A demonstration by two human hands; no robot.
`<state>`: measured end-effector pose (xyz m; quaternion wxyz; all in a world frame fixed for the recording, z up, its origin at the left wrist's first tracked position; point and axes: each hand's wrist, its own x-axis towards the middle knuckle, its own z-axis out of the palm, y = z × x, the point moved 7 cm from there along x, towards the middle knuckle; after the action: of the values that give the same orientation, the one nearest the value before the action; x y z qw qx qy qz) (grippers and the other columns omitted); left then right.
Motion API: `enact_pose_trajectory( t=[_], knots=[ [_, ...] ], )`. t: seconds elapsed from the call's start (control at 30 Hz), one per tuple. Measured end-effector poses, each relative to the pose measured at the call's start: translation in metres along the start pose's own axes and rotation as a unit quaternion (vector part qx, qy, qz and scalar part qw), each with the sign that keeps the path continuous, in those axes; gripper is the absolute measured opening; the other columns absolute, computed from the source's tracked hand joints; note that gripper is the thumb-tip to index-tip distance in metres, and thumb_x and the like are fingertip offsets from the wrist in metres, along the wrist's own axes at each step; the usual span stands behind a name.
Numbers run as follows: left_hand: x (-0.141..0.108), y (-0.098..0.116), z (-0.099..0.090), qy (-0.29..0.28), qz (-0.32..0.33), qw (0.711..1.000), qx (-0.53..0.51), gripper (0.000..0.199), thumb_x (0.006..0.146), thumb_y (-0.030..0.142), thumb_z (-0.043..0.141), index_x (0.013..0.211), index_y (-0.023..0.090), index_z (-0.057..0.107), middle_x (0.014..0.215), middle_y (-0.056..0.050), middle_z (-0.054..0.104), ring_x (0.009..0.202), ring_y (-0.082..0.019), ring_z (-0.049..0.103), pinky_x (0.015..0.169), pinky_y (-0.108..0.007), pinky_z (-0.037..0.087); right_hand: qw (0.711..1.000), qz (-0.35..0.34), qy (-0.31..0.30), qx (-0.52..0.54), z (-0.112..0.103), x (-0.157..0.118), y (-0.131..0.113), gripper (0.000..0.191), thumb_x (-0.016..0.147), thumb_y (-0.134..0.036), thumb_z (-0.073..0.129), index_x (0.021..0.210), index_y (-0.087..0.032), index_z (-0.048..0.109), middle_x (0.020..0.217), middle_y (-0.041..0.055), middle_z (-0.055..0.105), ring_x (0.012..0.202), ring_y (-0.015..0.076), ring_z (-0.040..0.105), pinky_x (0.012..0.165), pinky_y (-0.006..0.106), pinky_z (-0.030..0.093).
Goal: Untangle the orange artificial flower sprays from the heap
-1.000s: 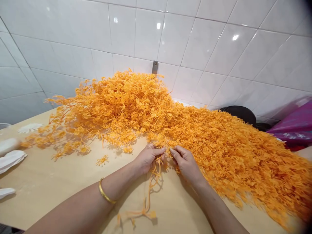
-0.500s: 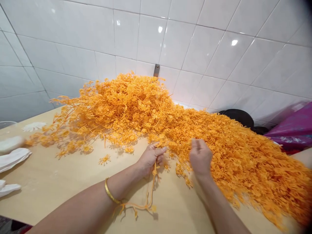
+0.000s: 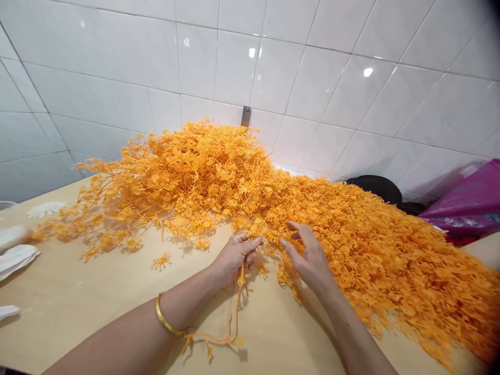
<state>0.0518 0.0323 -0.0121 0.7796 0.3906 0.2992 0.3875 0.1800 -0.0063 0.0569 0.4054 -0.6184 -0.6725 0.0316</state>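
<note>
My left hand (image 3: 238,258) is closed in a pinch on an orange plastic flower stem (image 3: 235,315). The stem's branched lower end hangs toward the table's near side, past my wrist with its gold bangle (image 3: 162,316). Small orange blossoms show just above the pinching fingers. To the right, my right hand (image 3: 310,255) is open, thumb and fingers apart, with nothing visible between them. It hovers at the front edge of a big heap of orange plastic flower pieces (image 3: 375,239). A single loose blossom (image 3: 160,261) lies on the table left of my left hand.
The heap runs along the tiled wall (image 3: 128,52) and down the right side of the pale table (image 3: 117,297). White-gloved fingers (image 3: 17,260) and a white petal piece (image 3: 46,209) are at the left. Behind the heap are a black round object (image 3: 377,188) and purple cloth (image 3: 464,200).
My right hand has opened from a fist and moved slightly left, closer to my left hand. The left hand keeps its hold on the stem. The view has shifted slightly.
</note>
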Motion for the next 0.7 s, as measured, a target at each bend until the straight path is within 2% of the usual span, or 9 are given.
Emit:
enact_pose_trajectory(
  t=[0.1,0.17,0.23,0.33,0.47,0.5,0.57,0.63,0.7],
  knots=[
    [0.001,0.0,0.004,-0.031,0.012,0.999,0.01,0.023,0.063,0.032,0.064,0.063,0.015,0.048,0.032,0.01,0.032,0.028,-0.002,0.024,0.035,-0.017,0.022,0.996,-0.01,-0.077,0.052,0.02,-0.003,-0.009,0.027,0.077,-0.033,0.046,0.099,-0.019,0.052,0.091,0.0059,0.056,0.084,0.0182,0.049,0.072,0.03,0.038],
    [0.001,-0.001,0.006,-0.051,0.016,0.998,0.027,0.022,0.062,0.031,0.064,0.062,0.015,0.049,0.032,0.009,0.032,0.028,-0.002,0.023,0.035,-0.017,0.02,0.995,0.014,-0.075,0.069,0.024,-0.004,-0.01,0.019,0.08,-0.032,0.041,0.079,-0.018,0.054,0.071,0.0024,0.054,0.069,0.0153,0.048,0.062,0.027,0.037],
    [0.002,-0.001,0.007,-0.059,0.018,0.997,0.049,0.022,0.063,0.031,0.063,0.059,0.014,0.049,0.033,0.009,0.032,0.029,-0.001,0.022,0.034,-0.017,0.016,0.994,0.045,-0.046,0.085,0.02,-0.002,-0.007,0.023,0.08,-0.032,0.04,0.065,-0.018,0.049,0.058,-0.0012,0.046,0.055,0.012,0.042,0.052,0.024,0.032],
    [0.002,0.0,0.004,-0.051,0.024,0.996,0.067,0.022,0.063,0.031,0.063,0.058,0.014,0.049,0.032,0.009,0.03,0.029,-0.002,0.021,0.034,-0.018,0.016,0.986,0.119,0.027,0.114,-0.003,0.001,0.019,0.026,0.078,-0.038,0.043,0.062,-0.018,0.046,0.053,-0.003,0.043,0.048,0.0097,0.036,0.046,0.023,0.027],
    [0.0,0.001,0.001,-0.024,0.033,0.996,0.079,0.023,0.062,0.033,0.063,0.059,0.014,0.049,0.031,0.01,0.029,0.029,-0.002,0.021,0.034,-0.018,0.022,0.929,0.243,0.246,0.129,-0.054,-0.006,0.078,0.026,0.075,-0.041,0.045,0.067,-0.017,0.05,0.054,-0.001,0.045,0.046,0.0104,0.038,0.044,0.024,0.03],
    [0.0,0.001,0.001,-0.022,0.035,0.995,0.093,0.024,0.061,0.034,0.063,0.059,0.014,0.049,0.031,0.01,0.029,0.029,-0.002,0.021,0.034,-0.018,0.022,0.929,0.248,0.248,0.118,-0.058,-0.006,0.084,0.023,0.073,-0.038,0.047,0.071,-0.016,0.053,0.056,0.0,0.048,0.049,0.0117,0.042,0.046,0.025,0.033],
    [-0.001,0.002,0.003,-0.02,0.046,0.991,0.123,0.026,0.06,0.035,0.064,0.058,0.014,0.049,0.032,0.009,0.029,0.03,-0.002,0.02,0.034,-0.018,0.02,0.952,0.204,0.212,0.079,-0.056,-0.001,0.079,0.021,0.069,-0.029,0.051,0.085,-0.016,0.056,0.073,0.0044,0.054,0.065,0.0159,0.05,0.056,0.028,0.039],
    [-0.001,0.003,0.005,-0.018,0.061,0.988,0.14,0.028,0.06,0.038,0.064,0.058,0.014,0.049,0.033,0.009,0.029,0.03,-0.002,0.021,0.034,-0.018,0.018,0.977,0.131,0.163,0.042,-0.048,0.003,0.056,0.029,0.069,-0.022,0.048,0.097,-0.018,0.056,0.094,0.0076,0.054,0.084,0.0188,0.05,0.068,0.031,0.04],
    [-0.002,0.004,0.006,-0.02,0.069,0.987,0.147,0.03,0.06,0.039,0.064,0.057,0.014,0.048,0.034,0.009,0.029,0.031,-0.002,0.021,0.035,-0.019,0.016,0.989,0.065,0.124,0.048,-0.038,0.004,0.028,0.031,0.072,-0.021,0.044,0.101,-0.02,0.055,0.106,0.0078,0.05,0.092,0.0187,0.048,0.075,0.032,0.039]
  ],
)
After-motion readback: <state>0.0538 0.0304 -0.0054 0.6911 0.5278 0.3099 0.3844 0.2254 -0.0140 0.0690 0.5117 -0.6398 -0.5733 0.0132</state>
